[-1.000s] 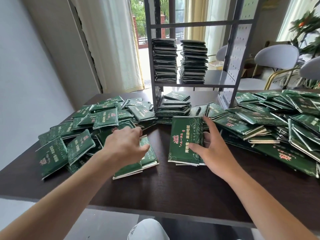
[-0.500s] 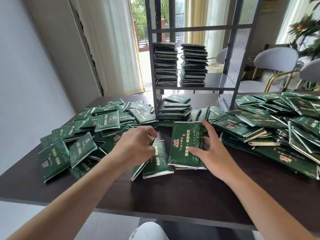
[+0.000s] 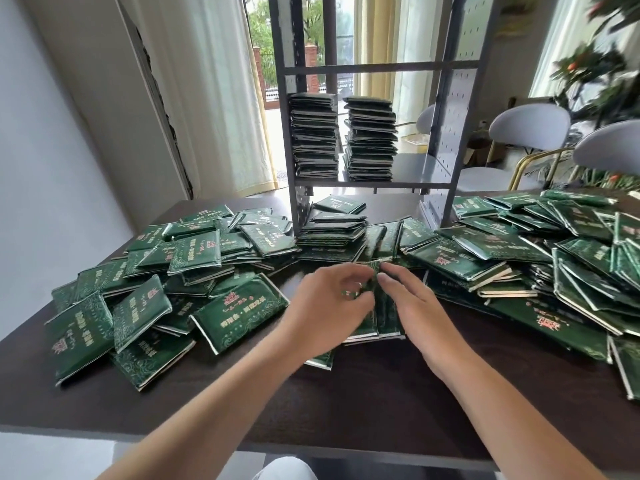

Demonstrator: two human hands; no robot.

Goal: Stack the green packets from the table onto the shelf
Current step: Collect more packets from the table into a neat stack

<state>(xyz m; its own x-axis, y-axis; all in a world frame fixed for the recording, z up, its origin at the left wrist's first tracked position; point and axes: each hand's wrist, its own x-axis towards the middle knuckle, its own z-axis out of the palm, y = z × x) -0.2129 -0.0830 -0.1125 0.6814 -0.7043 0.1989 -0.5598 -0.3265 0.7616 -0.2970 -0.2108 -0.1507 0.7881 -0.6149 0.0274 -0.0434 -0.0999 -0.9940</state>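
Observation:
Green packets lie in loose heaps across the dark table (image 3: 346,410), one heap on the left (image 3: 194,258) and a larger one on the right (image 3: 519,258). At the table's middle my left hand (image 3: 325,306) and my right hand (image 3: 419,306) meet over a small stack of green packets (image 3: 386,317). My left fingers curl round packets laid on that stack. From the right, my other hand holds the stack's side, fingertips on top. On the grey metal shelf (image 3: 419,168) behind stand two tall packet stacks (image 3: 313,133) (image 3: 370,140).
A low pile of packets (image 3: 332,230) sits under the shelf's bottom board. White chairs (image 3: 530,133) and a plant (image 3: 595,71) stand at the back right, a curtain (image 3: 221,98) and wall to the left. Bare tabletop shows near the front edge.
My left hand has carried packets from the left heap rightward onto the stack by my right hand. Both hands now meet over that stack.

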